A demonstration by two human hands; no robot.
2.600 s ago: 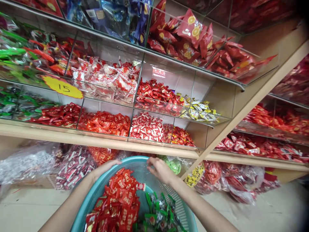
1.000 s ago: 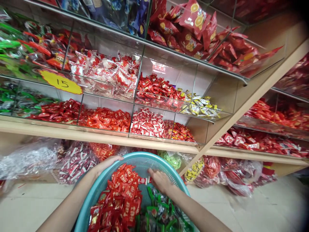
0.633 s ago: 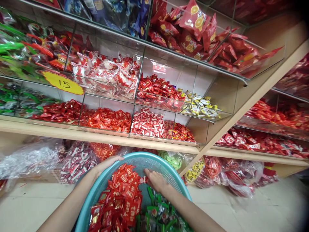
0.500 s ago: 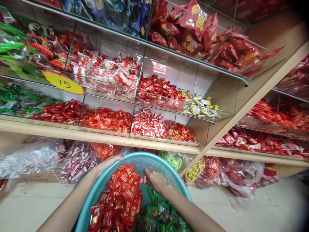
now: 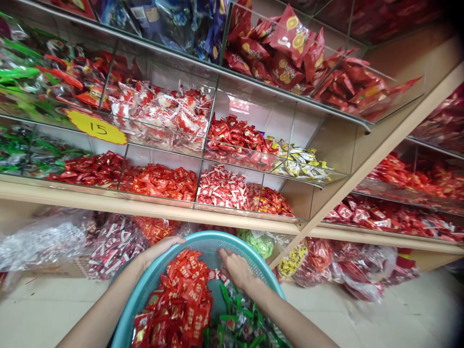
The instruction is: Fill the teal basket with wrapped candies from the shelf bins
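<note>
My left hand (image 5: 164, 250) is closed over the far-left rim of a turquoise plastic basket (image 5: 127, 302). Inside the basket, my right hand (image 5: 235, 267) hangs over the far side with its fingers stretched out and loosely apart. Just below and beside those fingers lie a few small red-and-white wrapped candies (image 5: 216, 275). A large heap of red candy packets (image 5: 190, 285) with gold print fills the basket's left part. Green-and-clear wrapped sweets (image 5: 241, 321) lie at the lower right, partly hidden by my right forearm.
Ahead stands a wooden shelf (image 5: 159, 205) with clear-fronted bins, among them red packets (image 5: 165, 181) and red-and-white candies (image 5: 223, 186). A yellow price tag (image 5: 96, 126) reads 15. Plastic bags of candy (image 5: 118, 246) sit on the floor under the shelf, with more bags (image 5: 357, 266) to the right.
My right hand has shifted slightly, its fingers straighter, and more red-and-white candies show beneath it. The left hand keeps its hold on the rim. The view has tilted up a little.
</note>
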